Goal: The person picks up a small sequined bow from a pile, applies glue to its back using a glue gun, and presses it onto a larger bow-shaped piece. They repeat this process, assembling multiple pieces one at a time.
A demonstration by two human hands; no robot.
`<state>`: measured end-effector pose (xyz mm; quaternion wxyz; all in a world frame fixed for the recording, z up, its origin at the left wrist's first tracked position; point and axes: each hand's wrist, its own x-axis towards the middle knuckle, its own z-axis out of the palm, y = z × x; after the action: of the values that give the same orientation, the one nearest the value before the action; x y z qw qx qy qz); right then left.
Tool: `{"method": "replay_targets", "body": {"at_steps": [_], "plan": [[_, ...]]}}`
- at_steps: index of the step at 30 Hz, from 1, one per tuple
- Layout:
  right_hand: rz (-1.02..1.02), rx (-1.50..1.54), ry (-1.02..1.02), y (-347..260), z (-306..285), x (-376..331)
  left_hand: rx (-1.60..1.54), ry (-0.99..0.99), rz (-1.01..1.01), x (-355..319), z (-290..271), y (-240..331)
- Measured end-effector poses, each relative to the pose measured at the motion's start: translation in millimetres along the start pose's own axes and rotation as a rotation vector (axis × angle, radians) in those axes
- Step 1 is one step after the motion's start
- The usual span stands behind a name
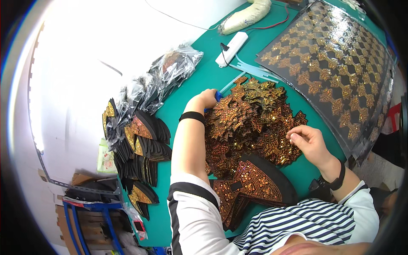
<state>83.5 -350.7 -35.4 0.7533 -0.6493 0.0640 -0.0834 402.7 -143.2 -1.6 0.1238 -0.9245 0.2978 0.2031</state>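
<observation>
My left hand [207, 98] is wrapped round a blue glue gun [218, 96], mostly hidden by the hand and the pile; a pale translucent stick extends from its far side. Beside it lies a heap of sequined patches [255, 114], orange, gold and black with jagged outlines. My right hand [309, 143] is at the heap's right edge with thumb and fingers pinched together; I cannot make out what is between them. Close to my body, a stack of larger curved black pieces [255, 182] with orange studs lies on the green table [180, 108].
Left of my forearm are stacks of black and gold curved pieces [146, 146] and clear plastic bags [155, 78]. Beyond the heap are loose glue sticks [255, 70] and a white power strip [232, 49]. Sheets of sequined patches [327, 68] cover the right side.
</observation>
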Motion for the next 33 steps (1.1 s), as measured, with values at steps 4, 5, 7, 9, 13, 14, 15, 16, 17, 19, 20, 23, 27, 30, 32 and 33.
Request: {"method": "replay_targets", "body": {"at_steps": [4, 5, 7, 9, 13, 14, 15, 16, 17, 19, 20, 23, 27, 30, 32, 33], "plan": [[-0.015, 0.008, -0.005, -1, -1, 1, 0.004, 0.107, 0.006, -3, 7, -9], [-0.008, -0.014, -0.015, -2, -2, 2, -0.052, 0.062, -0.004, -11, 0, -7], [-0.007, -0.009, -0.008, -1, -3, 2, -0.104, 0.017, -0.016, -16, -7, -6], [-0.011, -0.002, -0.011, 0, -4, 2, -0.121, 0.019, 0.011, -19, -10, -7], [-0.013, -0.001, -0.016, 2, -3, 2, -0.165, 0.026, -0.066, -17, -14, -13], [-0.009, -0.005, -0.014, 2, -3, 2, -0.09, -0.055, -0.045, -16, -19, -14], [-0.009, -0.006, -0.015, 2, -3, 2, -0.014, -0.136, -0.023, -16, -22, -14], [-0.008, -0.016, -0.008, 1, -3, 2, -0.015, -0.138, -0.026, -18, -25, -14], [-0.006, -0.027, -0.001, 1, -3, 2, -0.078, -0.149, -0.023, -20, -26, -13], [0.001, -0.021, -0.004, 1, -3, 2, -0.142, -0.162, -0.028, -23, -31, -13], [0.007, -0.016, -0.005, 1, -3, 2, -0.175, -0.154, -0.018, -24, -35, -13], [0.002, -0.03, -0.028, -2, -1, 2, -0.233, -0.004, 0.127, -37, -55, -12], [0.007, -0.002, -0.011, 1, -4, 4, 0.133, 0.274, 0.025, -64, -109, 17], [-0.011, -0.012, -0.016, 2, -3, 6, 0.238, 0.484, 0.023, -83, -137, 12], [-0.006, -0.011, -0.004, 1, -3, 5, 0.222, 0.61, 0.004, -99, -158, 16], [-0.014, -0.013, -0.009, 1, -3, 5, 0.228, 0.656, -0.016, -109, -168, 19]]}}
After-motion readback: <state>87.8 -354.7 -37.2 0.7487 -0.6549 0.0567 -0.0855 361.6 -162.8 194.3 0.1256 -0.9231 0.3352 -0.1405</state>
